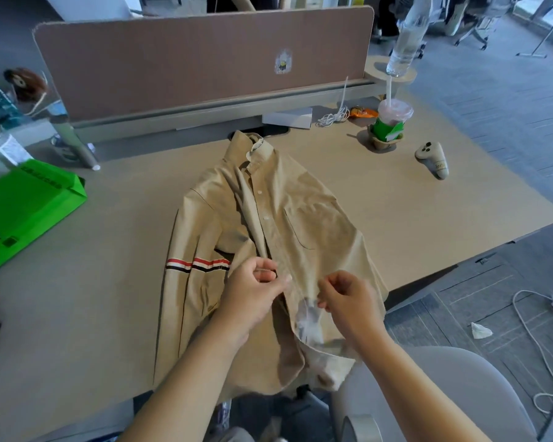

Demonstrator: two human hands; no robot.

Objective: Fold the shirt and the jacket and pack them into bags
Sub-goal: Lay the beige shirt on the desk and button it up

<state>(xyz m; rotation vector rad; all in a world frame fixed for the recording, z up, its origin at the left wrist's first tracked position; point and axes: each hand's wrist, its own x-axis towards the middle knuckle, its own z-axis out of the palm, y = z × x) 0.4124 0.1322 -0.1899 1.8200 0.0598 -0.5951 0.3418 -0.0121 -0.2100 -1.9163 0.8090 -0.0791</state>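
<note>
A beige button-up shirt (300, 202) lies front side up on the desk (103, 282), collar at the far end and hem hanging over the near edge. Its left sleeve carries red, white and dark stripes. My left hand (253, 291) pinches the front placket at the lower middle of the shirt. My right hand (345, 298) is just to the right with curled fingers, pinching the other edge of the placket. A green paper bag (23, 212) lies flat at the desk's left. No jacket can be told apart in this view.
A drink cup with a straw (391, 121), a grey game controller (431, 157), a white cable (332, 118) and a snack wrapper (363, 112) sit at the back right. A brown partition (173, 65) closes the desk's far side. A grey chair (434, 393) stands at the near right.
</note>
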